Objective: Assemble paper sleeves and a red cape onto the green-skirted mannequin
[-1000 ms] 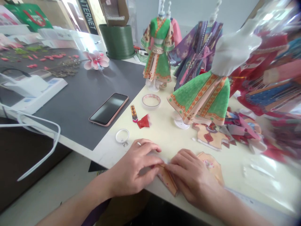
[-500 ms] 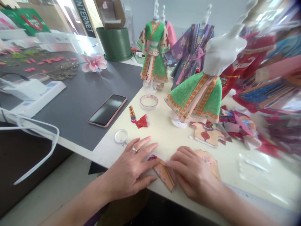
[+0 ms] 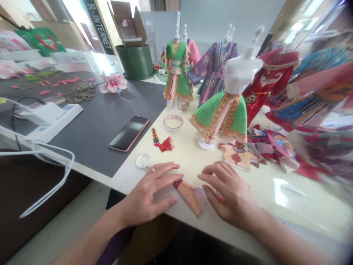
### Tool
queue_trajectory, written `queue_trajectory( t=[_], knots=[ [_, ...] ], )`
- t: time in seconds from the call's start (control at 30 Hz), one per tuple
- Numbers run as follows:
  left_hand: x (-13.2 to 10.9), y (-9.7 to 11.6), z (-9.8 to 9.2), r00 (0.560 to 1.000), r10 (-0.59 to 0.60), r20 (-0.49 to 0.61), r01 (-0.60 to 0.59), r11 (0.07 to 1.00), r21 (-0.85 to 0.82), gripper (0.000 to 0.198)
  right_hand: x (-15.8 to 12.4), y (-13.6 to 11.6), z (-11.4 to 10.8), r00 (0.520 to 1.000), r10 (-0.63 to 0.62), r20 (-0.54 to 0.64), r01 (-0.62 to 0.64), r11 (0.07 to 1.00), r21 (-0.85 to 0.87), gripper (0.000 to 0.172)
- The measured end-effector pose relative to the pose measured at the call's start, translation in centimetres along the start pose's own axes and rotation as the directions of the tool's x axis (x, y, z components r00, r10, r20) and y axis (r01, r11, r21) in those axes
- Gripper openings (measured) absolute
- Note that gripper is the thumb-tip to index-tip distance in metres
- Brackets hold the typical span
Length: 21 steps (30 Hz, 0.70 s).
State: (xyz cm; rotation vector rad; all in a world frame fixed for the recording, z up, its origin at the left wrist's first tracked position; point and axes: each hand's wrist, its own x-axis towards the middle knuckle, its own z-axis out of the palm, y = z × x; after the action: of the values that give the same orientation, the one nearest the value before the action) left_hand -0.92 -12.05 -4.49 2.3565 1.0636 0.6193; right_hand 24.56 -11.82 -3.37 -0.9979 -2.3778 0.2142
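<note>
A small orange-tan cutout [image 3: 189, 198], with a dark red and blue tip and a folded edge, lies flat at the table's front edge. To its left, my left hand [image 3: 154, 193] hovers with fingers stretched apart and a ring on one finger; it holds nothing. On the other side, my right hand [image 3: 227, 193] is open too, thumb apart from the fingers. Under and behind the right hand another patterned piece is mostly hidden. Beyond the hands stands a white mini mannequin [image 3: 241, 73] wearing a green skirt [image 3: 220, 117] with orange trim. A peach top-shaped cutout [image 3: 236, 157] rests beside its base.
A phone [image 3: 128, 133] lies on the dark mat [image 3: 96, 121]. Two tape rolls, one larger [image 3: 173, 122] and one smaller [image 3: 142, 161], sit near red scraps [image 3: 166, 144]. Several dressed mannequins [image 3: 178, 70] stand behind. White cables [image 3: 67, 165] hang off the left edge.
Both hands have lifted off the orange-tan cutout and opened; the right hand has spread its fingers and moved slightly right. The camera view has shifted a little.
</note>
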Motion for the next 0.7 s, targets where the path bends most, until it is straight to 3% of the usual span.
queue_trajectory(
  t=[0.1, 0.2, 0.43, 0.57, 0.7],
  knots=[
    [0.0, 0.2, -0.3, 0.987, -0.131, -0.092, 0.127, 0.991, -0.050, 0.029, 0.0, 0.2, -0.3, 1.000, 0.016, -0.006, -0.016, 1.000, 0.016, 0.015],
    [0.4, 0.7, -0.2, 0.966, -0.237, -0.102, 0.236, 0.971, -0.019, 0.018, 0.0, 0.0, -0.6, 1.000, 0.016, 0.013, -0.017, 0.999, 0.028, 0.010],
    [1.6, 1.9, 1.0, 0.958, -0.261, -0.122, 0.265, 0.964, 0.012, 0.006, 0.1, 0.1, -0.5, 0.999, 0.002, -0.036, -0.001, 0.999, 0.041, 0.010],
    [1.9, 2.5, 1.1, 0.952, -0.280, -0.127, 0.269, 0.958, -0.096, 0.011, 0.0, 0.1, -0.8, 0.997, 0.034, -0.073, -0.028, 0.996, 0.086, 0.010],
    [1.8, 3.5, 0.5, 0.939, -0.333, -0.083, 0.287, 0.895, -0.340, 0.014, -1.2, -0.6, -1.5, 0.979, 0.183, -0.090, -0.162, 0.967, 0.197, 0.012]
  ],
)
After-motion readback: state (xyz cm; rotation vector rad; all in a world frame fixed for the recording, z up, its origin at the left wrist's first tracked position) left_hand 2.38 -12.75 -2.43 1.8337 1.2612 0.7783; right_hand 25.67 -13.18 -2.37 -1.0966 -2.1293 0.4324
